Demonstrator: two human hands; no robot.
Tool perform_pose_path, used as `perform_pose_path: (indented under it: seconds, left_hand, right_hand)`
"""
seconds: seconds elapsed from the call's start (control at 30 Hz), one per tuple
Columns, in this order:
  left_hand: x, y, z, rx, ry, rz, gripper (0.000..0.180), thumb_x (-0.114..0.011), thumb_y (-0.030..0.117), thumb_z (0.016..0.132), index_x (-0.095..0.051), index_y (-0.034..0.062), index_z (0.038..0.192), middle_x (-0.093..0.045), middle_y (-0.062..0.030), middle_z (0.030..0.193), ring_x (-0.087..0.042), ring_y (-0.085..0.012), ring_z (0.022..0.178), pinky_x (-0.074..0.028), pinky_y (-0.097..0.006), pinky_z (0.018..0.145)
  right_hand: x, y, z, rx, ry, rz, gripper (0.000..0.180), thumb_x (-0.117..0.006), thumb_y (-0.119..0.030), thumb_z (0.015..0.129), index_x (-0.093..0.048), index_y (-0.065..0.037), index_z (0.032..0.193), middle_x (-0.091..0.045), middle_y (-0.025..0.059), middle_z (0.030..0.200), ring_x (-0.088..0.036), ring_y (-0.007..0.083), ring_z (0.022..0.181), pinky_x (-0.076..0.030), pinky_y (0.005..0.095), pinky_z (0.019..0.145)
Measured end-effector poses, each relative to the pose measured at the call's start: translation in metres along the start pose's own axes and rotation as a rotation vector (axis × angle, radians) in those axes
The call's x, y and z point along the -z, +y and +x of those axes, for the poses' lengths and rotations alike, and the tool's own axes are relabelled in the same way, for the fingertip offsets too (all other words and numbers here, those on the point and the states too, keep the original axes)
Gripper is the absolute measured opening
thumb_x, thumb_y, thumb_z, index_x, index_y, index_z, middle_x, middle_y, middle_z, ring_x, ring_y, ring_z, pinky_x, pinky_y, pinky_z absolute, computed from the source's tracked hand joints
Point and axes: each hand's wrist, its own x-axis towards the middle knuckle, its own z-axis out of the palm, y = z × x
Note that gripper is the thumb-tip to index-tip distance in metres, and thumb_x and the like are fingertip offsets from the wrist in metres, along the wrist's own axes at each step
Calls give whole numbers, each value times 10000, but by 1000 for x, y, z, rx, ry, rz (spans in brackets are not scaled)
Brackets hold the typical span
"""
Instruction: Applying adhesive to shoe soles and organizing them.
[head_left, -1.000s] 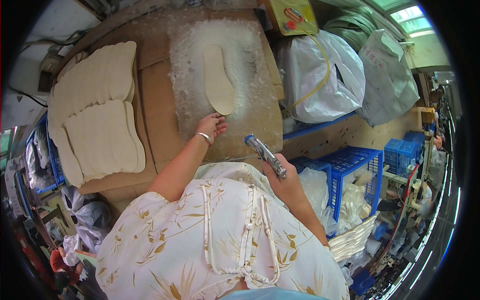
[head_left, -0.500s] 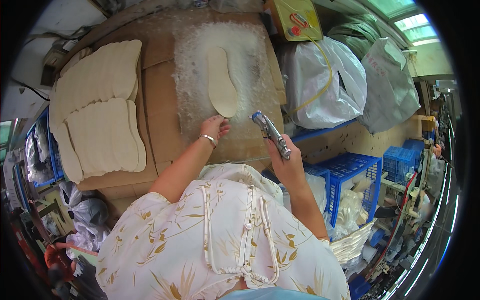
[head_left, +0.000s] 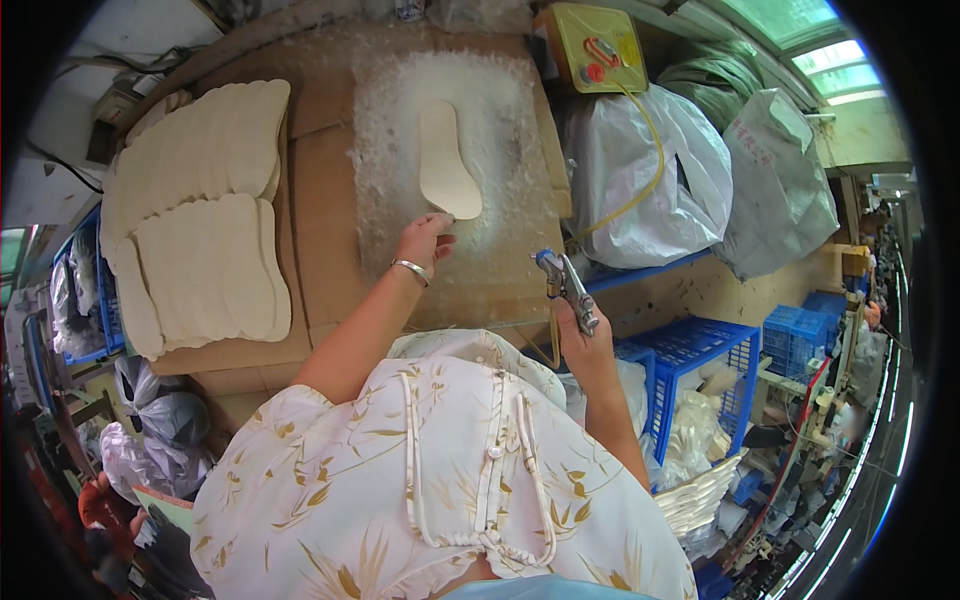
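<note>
A pale insole [head_left: 446,160] lies on a white, glue-crusted cardboard sheet [head_left: 500,110] on the work table. My left hand [head_left: 424,240], with a bracelet on the wrist, reaches to the insole's near end and touches its heel edge with the fingertips. My right hand [head_left: 583,335] grips a metal spray gun [head_left: 564,287], held upright to the right of the cardboard, its nozzle pointing toward the sheet. A thin hose hangs from the gun.
Rows of overlapping pale insoles [head_left: 200,240] lie on brown cardboard at the left. A yellow box [head_left: 590,45] with a yellow hose stands at the back. Big plastic sacks [head_left: 650,170] are at the right, and blue crates [head_left: 700,370] with stacked insoles sit below.
My right hand has raised the spray gun nearer to the crusted sheet. My left hand has stayed at the insole's heel.
</note>
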Motion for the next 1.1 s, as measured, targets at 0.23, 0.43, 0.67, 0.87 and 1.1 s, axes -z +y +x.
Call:
perform_pose_path:
  seconds: [0.23, 0.43, 0.67, 0.87, 1.1]
  left_hand:
    - [2, 81, -48, -143, -29, -14, 190, -689, 192, 827, -631, 110, 988, -613, 31, 888, -580, -97, 732, -436, -208, 620]
    - [69, 142, -104, -352, -32, 133, 143, -696, 191, 828, -662, 125, 950, -636, 39, 848, -586, -65, 737, -450, -217, 650]
    - [212, 174, -196, -638, 182, 385, 131, -682, 158, 826, -666, 79, 928, -637, 6, 1005, -578, -70, 807, -455, -226, 642]
    - [347, 177, -246, -665, 445, 340, 192, -689, 148, 832, -657, 70, 1005, -628, 20, 951, -584, -73, 774, -446, -223, 606]
    - [474, 177, -263, -569, 597, 356, 213, -710, 241, 820, -654, 114, 981, -608, 66, 819, -563, -45, 721, -412, -195, 574]
  right_hand:
    - [-4, 6, 5, 0, -61, 13, 227, -559, -227, 938, -584, -3, 965, -507, 35, 682, -436, 106, 633, -406, 272, 584]
    - [-7, 14, 21, -150, -203, 132, 226, -572, -200, 929, -620, 12, 991, -565, -14, 758, -464, 55, 666, -394, 233, 575]
    - [-37, 8, 38, 58, -217, 130, 235, -562, -249, 939, -630, -29, 890, -525, -29, 613, -365, 23, 403, -264, 233, 373]
    - [-68, -5, 33, 116, -260, 0, 244, -566, -248, 937, -633, -21, 876, -559, -17, 638, -387, 29, 415, -277, 242, 376]
    - [-102, -25, 7, 38, -205, -75, 250, -572, -258, 934, -636, -18, 907, -544, -19, 630, -397, 34, 422, -290, 243, 383]
